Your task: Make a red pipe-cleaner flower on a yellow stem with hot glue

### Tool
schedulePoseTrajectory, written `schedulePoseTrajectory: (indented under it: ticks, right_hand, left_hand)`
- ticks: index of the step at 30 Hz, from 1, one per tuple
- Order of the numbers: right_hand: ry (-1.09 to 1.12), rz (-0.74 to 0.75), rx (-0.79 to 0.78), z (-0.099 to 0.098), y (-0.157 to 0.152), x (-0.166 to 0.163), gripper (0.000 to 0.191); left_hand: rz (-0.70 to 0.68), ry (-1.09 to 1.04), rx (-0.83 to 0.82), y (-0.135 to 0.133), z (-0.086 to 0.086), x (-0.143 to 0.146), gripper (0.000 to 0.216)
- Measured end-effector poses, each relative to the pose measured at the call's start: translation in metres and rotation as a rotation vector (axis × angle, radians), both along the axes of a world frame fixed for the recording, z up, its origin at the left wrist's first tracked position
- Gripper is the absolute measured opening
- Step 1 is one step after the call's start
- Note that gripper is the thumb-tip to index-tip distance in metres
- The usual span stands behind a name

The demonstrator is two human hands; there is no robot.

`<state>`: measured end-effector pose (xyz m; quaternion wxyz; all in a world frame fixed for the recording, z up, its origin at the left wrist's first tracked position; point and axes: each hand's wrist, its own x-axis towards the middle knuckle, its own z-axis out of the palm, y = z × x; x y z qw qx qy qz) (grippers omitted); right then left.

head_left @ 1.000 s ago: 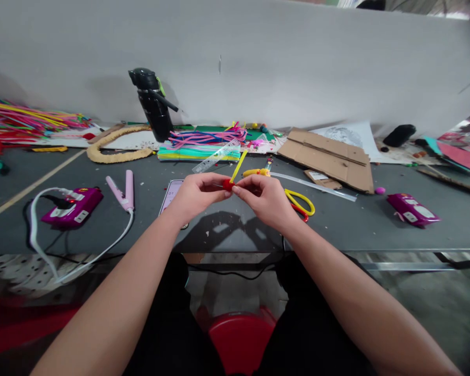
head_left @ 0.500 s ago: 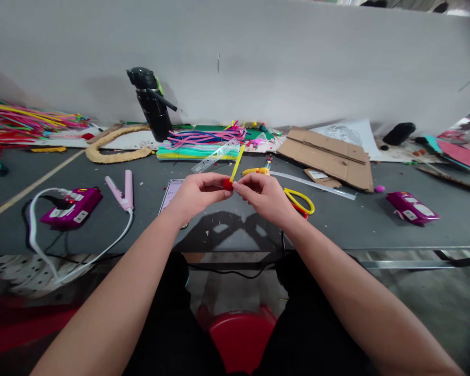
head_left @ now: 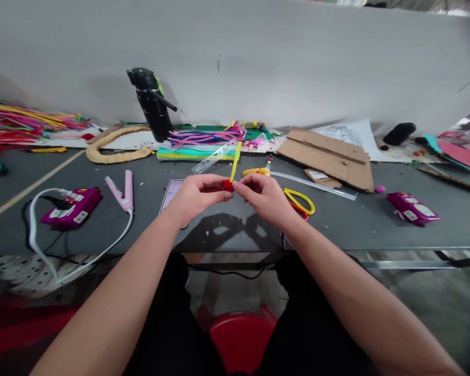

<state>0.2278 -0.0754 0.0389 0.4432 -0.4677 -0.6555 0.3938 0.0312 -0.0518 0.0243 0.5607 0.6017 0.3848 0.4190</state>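
Between the fingertips of my left hand (head_left: 196,197) is a small fuzzy red pompom (head_left: 227,185), pinched by thumb and fingers. A yellow pipe cleaner (head_left: 235,163) stands up from it, leaning slightly right. The closed thumb and forefinger of my right hand (head_left: 261,194) pinch at the pipe cleaner's lower end, against the pompom; the exact contact is hidden. Both hands hover above the grey table. A phone (head_left: 173,191) lies partly behind my left hand. Yellow-and-red handled scissors (head_left: 301,201) lie right of my right hand.
Bundled pipe cleaners (head_left: 203,151) and a black bottle (head_left: 152,107) stand at the back. Flattened cardboard (head_left: 329,156) lies back right. A pink hair straightener (head_left: 123,193) and a purple power strip (head_left: 73,208) with cables are left; another power strip (head_left: 413,208) is right.
The yellow pipe cleaner has tilted slightly left, standing a little more upright. My hands keep nearly the same place and grip.
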Motion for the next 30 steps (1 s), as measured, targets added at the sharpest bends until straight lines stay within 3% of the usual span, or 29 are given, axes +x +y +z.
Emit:
schedulePoseTrajectory:
  ticks: [18,30]
  right_hand:
    - [0.026,-0.020,0.023,0.0023,-0.0017,-0.0035,0.045]
    - [0.049,-0.050,-0.010,0.0013,-0.0017,-0.0046,0.045]
  left_hand:
    - [-0.039,-0.042,-0.018,-0.0017,0.0025,0.0004,0.039]
    - [-0.048,0.041,0.019,-0.0022,0.0039,-0.0019,0.036]
